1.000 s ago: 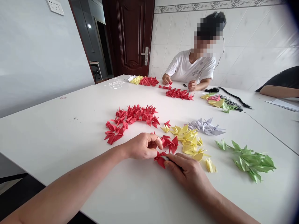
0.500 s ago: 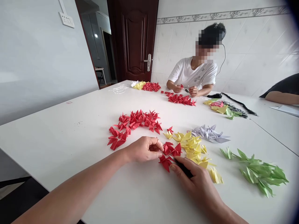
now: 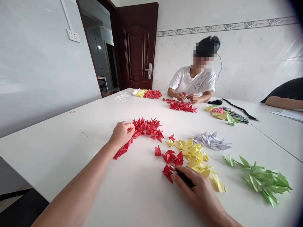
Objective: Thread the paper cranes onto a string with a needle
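Observation:
My left hand [image 3: 122, 135] reaches over the curved pile of red paper cranes [image 3: 146, 127], its fingers bent together against the pile's left part. Its fingertips are partly hidden, so what they pinch is unclear. In my right hand [image 3: 196, 186] lies a slim black tool [image 3: 186, 177] with a greyish tip; its exact kind is hidden by the fingers. The tip end meets a red paper crane [image 3: 168, 172] on the table. More red cranes [image 3: 172, 157] sit just beyond it, and a single red crane [image 3: 157, 150] stands to their left.
Yellow cranes [image 3: 194, 153], lilac cranes [image 3: 211, 140] and green cranes [image 3: 265, 179] lie to the right on the white table [image 3: 94, 164]. Across it, a person in a white shirt [image 3: 193, 82] handles a red piece behind more red cranes [image 3: 182, 106]. Another person's arm [image 3: 284, 101] rests at right.
My left hand has moved from beside the near red cranes up and left to the curved pile. A single red crane now shows where it was. My right hand stays with the tool.

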Tool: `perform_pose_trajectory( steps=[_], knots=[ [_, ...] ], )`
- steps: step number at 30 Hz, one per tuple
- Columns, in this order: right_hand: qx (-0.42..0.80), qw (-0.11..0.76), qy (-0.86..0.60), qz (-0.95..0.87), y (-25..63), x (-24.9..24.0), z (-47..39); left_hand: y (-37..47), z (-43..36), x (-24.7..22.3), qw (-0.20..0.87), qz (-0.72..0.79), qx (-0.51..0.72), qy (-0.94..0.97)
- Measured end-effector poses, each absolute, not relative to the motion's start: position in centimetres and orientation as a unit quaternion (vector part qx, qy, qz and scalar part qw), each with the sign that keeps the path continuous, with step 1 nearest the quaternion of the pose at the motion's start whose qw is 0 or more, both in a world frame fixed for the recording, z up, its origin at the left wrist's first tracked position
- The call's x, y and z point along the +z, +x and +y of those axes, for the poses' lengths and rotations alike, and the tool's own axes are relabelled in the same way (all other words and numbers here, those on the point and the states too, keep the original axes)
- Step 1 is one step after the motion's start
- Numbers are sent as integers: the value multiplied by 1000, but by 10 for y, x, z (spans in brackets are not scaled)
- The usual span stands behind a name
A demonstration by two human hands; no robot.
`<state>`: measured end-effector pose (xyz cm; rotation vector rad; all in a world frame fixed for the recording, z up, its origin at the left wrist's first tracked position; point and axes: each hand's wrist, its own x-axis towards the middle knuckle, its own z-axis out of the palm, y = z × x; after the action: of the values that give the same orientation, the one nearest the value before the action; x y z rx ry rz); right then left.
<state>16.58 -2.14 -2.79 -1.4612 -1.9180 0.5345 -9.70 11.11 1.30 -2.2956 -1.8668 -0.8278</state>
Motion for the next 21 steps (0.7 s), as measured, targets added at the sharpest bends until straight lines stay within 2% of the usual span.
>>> perform_pose_trajectory(
  steps=[21],
  knots=[
    [201, 327, -547, -744, 163, -24, -21, -91, 123, -6, 31, -557, -228, -798]
  ],
)
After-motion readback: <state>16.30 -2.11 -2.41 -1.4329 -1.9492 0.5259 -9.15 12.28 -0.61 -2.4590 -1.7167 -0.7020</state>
